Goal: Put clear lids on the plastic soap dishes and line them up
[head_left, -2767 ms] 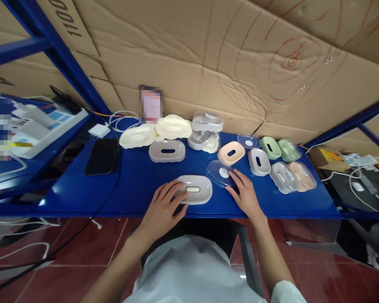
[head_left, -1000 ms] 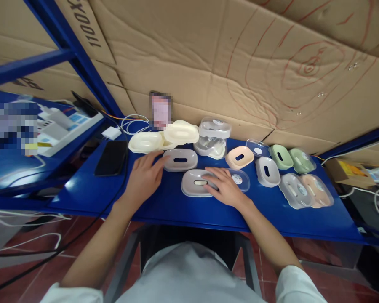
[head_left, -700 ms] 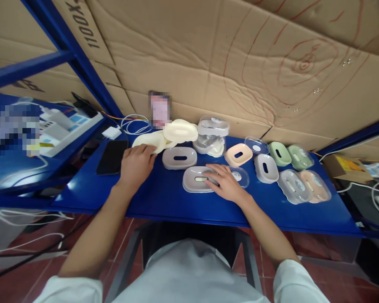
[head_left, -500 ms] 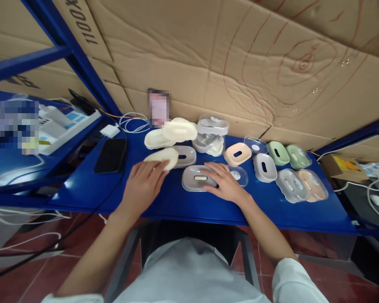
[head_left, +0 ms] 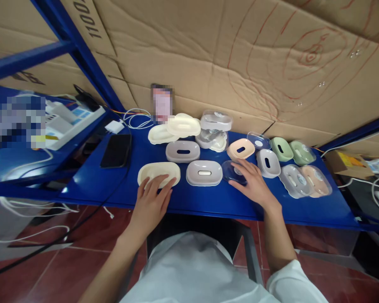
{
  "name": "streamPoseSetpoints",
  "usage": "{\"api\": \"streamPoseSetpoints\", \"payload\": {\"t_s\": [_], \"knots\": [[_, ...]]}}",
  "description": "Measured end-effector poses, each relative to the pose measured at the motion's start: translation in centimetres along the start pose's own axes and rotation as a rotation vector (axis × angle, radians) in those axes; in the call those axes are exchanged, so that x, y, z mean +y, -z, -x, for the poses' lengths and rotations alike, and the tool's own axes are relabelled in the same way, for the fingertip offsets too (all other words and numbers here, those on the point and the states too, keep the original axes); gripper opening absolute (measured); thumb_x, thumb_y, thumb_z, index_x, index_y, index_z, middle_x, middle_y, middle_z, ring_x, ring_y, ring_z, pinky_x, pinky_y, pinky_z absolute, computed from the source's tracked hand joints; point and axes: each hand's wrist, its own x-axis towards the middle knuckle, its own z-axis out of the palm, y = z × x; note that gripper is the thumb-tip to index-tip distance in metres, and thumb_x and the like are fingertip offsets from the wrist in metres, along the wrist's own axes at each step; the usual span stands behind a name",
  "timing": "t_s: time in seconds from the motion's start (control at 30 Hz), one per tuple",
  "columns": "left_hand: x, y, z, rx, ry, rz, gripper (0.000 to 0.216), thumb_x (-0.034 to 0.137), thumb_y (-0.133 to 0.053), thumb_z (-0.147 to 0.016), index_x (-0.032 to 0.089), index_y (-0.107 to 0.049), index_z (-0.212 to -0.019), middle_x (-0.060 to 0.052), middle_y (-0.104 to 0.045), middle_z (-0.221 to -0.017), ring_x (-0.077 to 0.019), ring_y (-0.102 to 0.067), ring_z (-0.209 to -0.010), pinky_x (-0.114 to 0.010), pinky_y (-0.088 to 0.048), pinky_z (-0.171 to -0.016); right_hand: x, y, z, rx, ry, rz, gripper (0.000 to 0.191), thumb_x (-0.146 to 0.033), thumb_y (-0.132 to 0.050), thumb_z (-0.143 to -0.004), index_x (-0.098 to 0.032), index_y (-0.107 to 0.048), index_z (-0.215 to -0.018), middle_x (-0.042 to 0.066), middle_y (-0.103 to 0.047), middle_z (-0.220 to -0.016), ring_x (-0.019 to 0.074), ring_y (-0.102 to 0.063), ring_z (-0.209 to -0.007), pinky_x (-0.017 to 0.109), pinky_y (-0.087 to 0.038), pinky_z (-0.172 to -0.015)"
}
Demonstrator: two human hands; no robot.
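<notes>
My left hand (head_left: 154,198) is spread over the near side of a cream oval soap dish (head_left: 147,170), with its fingertips touching the dish on the table. Beside it lies a grey dish (head_left: 204,169) with a pale oblong piece in its middle slot. My right hand (head_left: 254,181) spans a clear lid (head_left: 228,170) with a round label, thumb at the near edge and fingers at the far edge; the hand covers its right part. Behind the cream dish is another grey dish (head_left: 183,147) with an open slot.
Cream dishes (head_left: 183,125) and lidded grey boxes (head_left: 216,122) are stacked at the back. A peach dish (head_left: 241,148), a green dish (head_left: 281,148) and lidded boxes (head_left: 295,181) stand to the right. A black phone (head_left: 116,150) and white cable (head_left: 137,120) lie left. Cardboard (head_left: 192,54) walls the back.
My left hand has set the cream dish down nearer me and loosened its fingers. My right hand has moved right, off the grey dish and onto the clear lid. The view has shifted slightly.
</notes>
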Motion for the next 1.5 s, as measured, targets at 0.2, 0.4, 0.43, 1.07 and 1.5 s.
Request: {"api": "streamPoseSetpoints", "payload": {"t_s": [0.2, 0.4, 0.43, 1.07, 1.5], "knots": [[3.1, -0.9, -3.3, -0.127, -0.163, 0.117, 0.040, 0.028, -0.053, -0.110, 0.026, -0.061, -0.149, -0.014, -0.059, -0.157, -0.0337, -0.056, -0.145, -0.057, -0.047, -0.121, 2.7, -1.2, 7.6, 0.246, -0.214, -0.006, 0.054, -0.050, -0.060, -0.106, -0.034, -0.057, -0.157, 0.011, -0.057, -0.160, 0.0379, -0.052, -0.148, 0.065, -0.047, -0.119], [5.1, -2.6, -4.2, -0.110, -0.207, 0.221, 0.030, 0.025, -0.053, -0.110, 0.023, -0.068, -0.136, -0.015, -0.068, -0.140, -0.0291, -0.067, -0.129, -0.048, -0.059, -0.110, -2.9, -2.3, 5.1, 0.293, -0.125, -0.196, 0.048, -0.037, -0.058, -0.109, -0.036, -0.057, -0.156, 0.008, -0.064, -0.154, 0.0311, -0.057, -0.145, 0.057, -0.052, -0.120], [5.0, -2.7, -4.1, -0.083, -0.191, 0.227, 0.035, 0.025, -0.054, -0.109, 0.024, -0.064, -0.143, -0.016, -0.064, -0.145, -0.0298, -0.065, -0.133, -0.049, -0.058, -0.111, -3.9, -2.7, 4.3, 0.267, -0.059, -0.195, 0.048, -0.036, -0.059, -0.109, -0.036, -0.057, -0.157, 0.008, -0.062, -0.156, 0.0308, -0.054, -0.148, 0.056, -0.051, -0.121], [3.2, -3.5, -2.7, 0.020, -0.066, 0.384, 0.035, 0.031, -0.064, -0.106, 0.027, -0.065, -0.141, -0.015, -0.059, -0.149, -0.0305, -0.062, -0.137, -0.051, -0.059, -0.112, -5.7, -3.6, 0.8, 0.020, 0.295, -0.027, 0.056, -0.021, -0.056, -0.109, -0.035, -0.049, -0.163, 0.008, -0.053, -0.165, 0.0285, -0.045, -0.156, 0.053, -0.049, -0.125], [2.8, -4.2, -2.9, -0.066, 0.051, 0.511, 0.029, 0.037, -0.063, -0.105, 0.028, -0.069, -0.132, -0.014, -0.051, -0.161, -0.0264, -0.073, -0.118, -0.048, -0.064, -0.104, -4.4, -2.4, -0.8, -0.031, 0.290, -0.245, 0.049, -0.034, -0.061, -0.108, -0.033, -0.057, -0.157, 0.008, -0.057, -0.159, 0.0301, -0.038, -0.160, 0.058, -0.047, -0.126]]}}
